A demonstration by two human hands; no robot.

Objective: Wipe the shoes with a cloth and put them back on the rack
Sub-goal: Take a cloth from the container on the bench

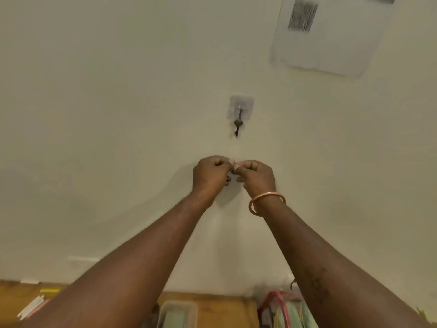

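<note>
L hand (210, 175) and R hand (256, 177), fingers curled, meet tip-to-tip in front of wall (118, 114), below adhesive hook (238, 119); whether they pinch anything cannot be told; shoes, cloth, rack not in view.

A cream wall (106, 110) is evenly lit. A clear adhesive hook (240, 113) is fixed at centre, and a printed sheet (331, 41) at one o'clock. A wooden surface (224, 308) is seen at six o'clock.
</note>
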